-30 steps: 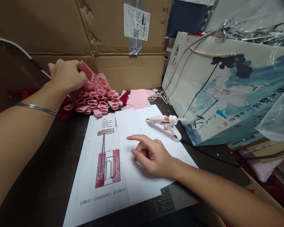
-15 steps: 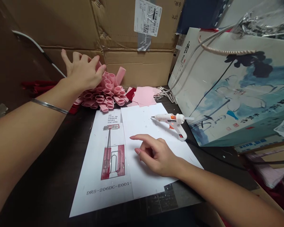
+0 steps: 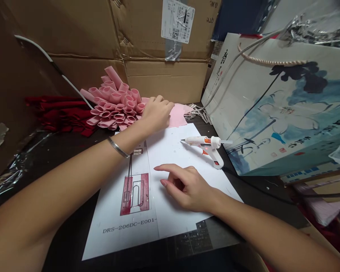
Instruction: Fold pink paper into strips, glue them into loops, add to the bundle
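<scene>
Head view: my left grip has left the pink rolls, heaped near the back edge of the surface, and come over to the pink sheets beside them; whether it pinches one I cannot tell; my right grip is loosely curled over the white paper, seemingly holding nothing; I judge the shift puts flat sheets within reach.

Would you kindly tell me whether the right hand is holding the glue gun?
No, the glue gun sits apart from the right hand, with bare paper visible between them.
</scene>
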`<move>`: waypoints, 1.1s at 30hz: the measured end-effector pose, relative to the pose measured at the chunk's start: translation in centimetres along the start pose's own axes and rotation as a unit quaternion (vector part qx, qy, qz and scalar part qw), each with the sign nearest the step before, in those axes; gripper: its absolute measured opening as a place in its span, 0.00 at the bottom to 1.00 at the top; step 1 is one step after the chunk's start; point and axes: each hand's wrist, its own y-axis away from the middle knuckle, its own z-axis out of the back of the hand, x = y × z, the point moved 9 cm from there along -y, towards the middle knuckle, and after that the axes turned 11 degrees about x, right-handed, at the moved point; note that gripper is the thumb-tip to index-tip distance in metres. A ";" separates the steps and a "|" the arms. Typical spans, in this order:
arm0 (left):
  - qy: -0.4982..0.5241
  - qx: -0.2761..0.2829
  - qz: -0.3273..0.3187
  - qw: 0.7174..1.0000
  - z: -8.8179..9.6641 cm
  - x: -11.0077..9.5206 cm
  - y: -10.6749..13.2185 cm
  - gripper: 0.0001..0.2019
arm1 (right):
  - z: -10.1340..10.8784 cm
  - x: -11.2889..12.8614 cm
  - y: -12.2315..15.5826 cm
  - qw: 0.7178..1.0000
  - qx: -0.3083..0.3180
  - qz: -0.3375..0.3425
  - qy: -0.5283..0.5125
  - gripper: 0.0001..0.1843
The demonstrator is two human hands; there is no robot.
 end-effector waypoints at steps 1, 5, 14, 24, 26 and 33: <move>-0.009 0.034 -0.001 0.999 -0.8 -0.3 -0.5 0.16 | 0.0 0.0 0.0 1.000 0.002 0.002 0.004 0.17; -0.034 0.110 -0.029 0.993 -3.0 -1.2 -1.6 0.10 | -0.1 0.1 0.1 1.000 0.009 0.006 0.018 0.16; -0.050 0.095 -0.029 0.994 -4.8 -1.5 -1.3 0.14 | 0.0 0.3 0.1 1.000 0.004 0.015 0.024 0.16; -0.005 0.036 -0.055 0.998 -4.2 -2.7 -0.6 0.15 | 0.1 -0.1 0.1 1.000 0.001 -0.002 0.000 0.19; -0.001 0.031 -0.045 0.999 -4.2 -2.7 -0.7 0.16 | 0.0 -0.2 0.2 1.000 0.004 -0.005 -0.012 0.21; 0.023 0.029 -0.012 0.999 -4.6 -2.8 -1.0 0.12 | -0.1 -0.6 0.1 1.000 0.008 -0.011 -0.016 0.22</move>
